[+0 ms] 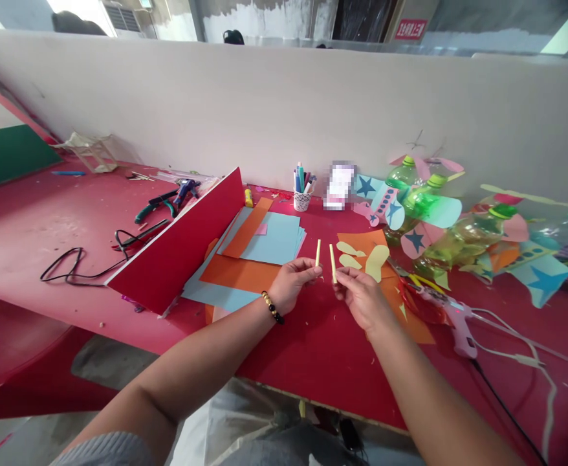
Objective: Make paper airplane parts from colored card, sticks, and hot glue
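My left hand (pixel 296 279), with a beaded bracelet at the wrist, pinches a narrow pale-yellow strip (pixel 318 252) that stands upright. A second such strip (pixel 332 262) is pinched in my right hand (pixel 358 288), leaning slightly left. The two strips are side by side with a small gap, held above the red table (pixel 308 349). Just beyond my right hand, yellow paper cutouts (pixel 376 263) with rounded shapes lie on an orange sheet (pixel 369 239). Left of my left hand are stacked blue sheets (pixel 279 239) and orange paper (pixel 238 272).
Bottles with paper decorations (pixel 451 243) crowd the right side. A pink glue gun (pixel 461 327) with cables lies nearer. A red board (pixel 182 249) stands at left, with pliers (pixel 155 207) and a black cord behind it. A pen cup (pixel 302 199) stands by the white partition (pixel 264 103).
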Available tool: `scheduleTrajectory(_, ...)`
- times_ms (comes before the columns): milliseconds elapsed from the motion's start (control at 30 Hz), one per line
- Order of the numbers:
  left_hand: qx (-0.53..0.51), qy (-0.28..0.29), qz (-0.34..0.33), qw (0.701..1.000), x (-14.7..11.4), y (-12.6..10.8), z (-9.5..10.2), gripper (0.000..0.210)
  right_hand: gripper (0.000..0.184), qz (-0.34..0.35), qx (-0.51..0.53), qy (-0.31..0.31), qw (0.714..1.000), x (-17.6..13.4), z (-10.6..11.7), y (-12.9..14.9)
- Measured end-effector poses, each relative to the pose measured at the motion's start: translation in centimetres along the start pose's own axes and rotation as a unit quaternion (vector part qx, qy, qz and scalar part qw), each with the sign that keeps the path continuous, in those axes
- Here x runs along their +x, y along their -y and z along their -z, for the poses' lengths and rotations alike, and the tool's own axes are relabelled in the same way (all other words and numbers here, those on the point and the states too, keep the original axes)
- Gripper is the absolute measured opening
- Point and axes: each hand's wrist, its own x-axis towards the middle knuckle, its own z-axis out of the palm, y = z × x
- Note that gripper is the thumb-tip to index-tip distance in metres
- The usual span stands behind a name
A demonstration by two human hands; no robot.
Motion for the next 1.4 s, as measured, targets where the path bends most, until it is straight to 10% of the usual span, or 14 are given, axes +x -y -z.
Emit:
scheduleTrajectory(567,-0.041,0.024,0.047,0.998,-0.4,0.5,-0.6,0.031,0.018,0.08,-0.128,0.019,0.988,-1.1,-1.1,-0.7)
scheduleTrajectory(1400,0.02,0.04,0.105,0.994,-0.2,0.8,-0.4,0.036,0.021,0.082,-0.047,0.004,0.996,0.1,0.2,-0.3)
